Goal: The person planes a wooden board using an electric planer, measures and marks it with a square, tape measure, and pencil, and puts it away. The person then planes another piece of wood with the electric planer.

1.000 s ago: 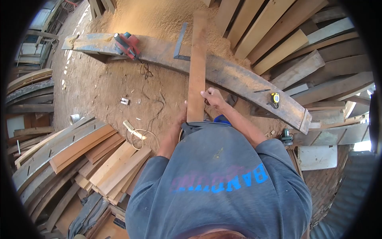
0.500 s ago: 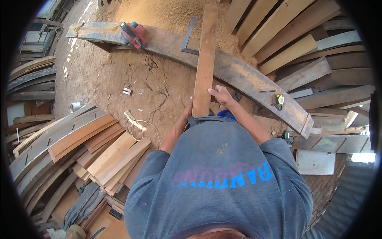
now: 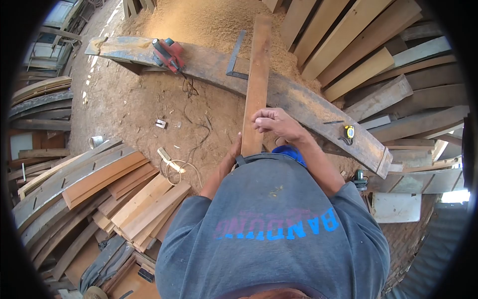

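A long reddish-brown wooden plank (image 3: 256,82) runs from my waist outward across the low bench. My left hand (image 3: 234,149) grips its near part from the left edge, with most of the fingers hidden beneath or behind the wood. My right hand (image 3: 280,123) is over the plank's right side, fingers curled in and knuckles toward the wood. Nothing shows in that hand, and I cannot tell whether it touches the surface. Just left of the plank, a metal try square (image 3: 236,60) lies on the bench.
The worn bench (image 3: 214,67) slants across the front. On it are a red electric planer (image 3: 168,54), a dark pencil-like stick (image 3: 333,122) and a yellow tape measure (image 3: 348,132). Stacked boards (image 3: 149,199) rise at left, more boards (image 3: 358,45) at right. Sawdust (image 3: 204,25) and cords cover the ground.
My right hand has let go of the plank's right edge and moved up over its face, fingers curled. The left hand stays at the left edge. The view has tilted slightly.
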The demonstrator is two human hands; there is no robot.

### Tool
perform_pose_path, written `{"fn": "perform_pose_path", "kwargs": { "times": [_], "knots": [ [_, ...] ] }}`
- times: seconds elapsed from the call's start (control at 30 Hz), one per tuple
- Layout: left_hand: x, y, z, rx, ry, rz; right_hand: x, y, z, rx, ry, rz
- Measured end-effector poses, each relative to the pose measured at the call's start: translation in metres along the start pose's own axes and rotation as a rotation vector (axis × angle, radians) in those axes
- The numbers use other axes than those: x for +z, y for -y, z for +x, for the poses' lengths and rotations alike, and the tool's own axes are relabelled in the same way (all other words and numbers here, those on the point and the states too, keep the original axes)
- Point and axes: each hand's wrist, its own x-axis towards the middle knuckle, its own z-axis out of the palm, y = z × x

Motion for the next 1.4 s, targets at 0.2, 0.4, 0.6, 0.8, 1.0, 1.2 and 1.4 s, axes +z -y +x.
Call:
{"fn": "perform_pose_path", "kwargs": {
  "times": [0.2,0.4,0.6,0.8,1.0,1.2,1.4],
  "knots": [
    [0.001,-0.001,-0.001,-0.008,-0.014,0.014,0.086,0.151,-0.073,-0.739,0.718,0.395],
    [-0.002,0.004,-0.009,0.002,-0.054,0.019,0.168,0.207,-0.115,-1.13,0.775,0.991],
    [-0.002,0.005,-0.005,0.029,-0.075,0.034,0.137,0.179,-0.089,-1.033,0.78,0.504],
    [0.0,-0.004,-0.007,-0.019,-0.084,0.085,0.081,0.09,-0.031,-0.392,0.089,-0.058],
    [0.0,-0.009,-0.008,-0.045,-0.091,0.155,0.007,-0.02,0.0,-0.219,-0.29,-0.354],
    [-0.007,-0.011,-0.012,-0.061,-0.117,0.187,-0.037,-0.07,-0.019,-0.026,-0.483,-0.594],
    [-0.004,-0.009,-0.009,-0.05,-0.14,0.241,-0.038,-0.104,-0.016,0.191,-0.436,-0.789]
  ]
}}
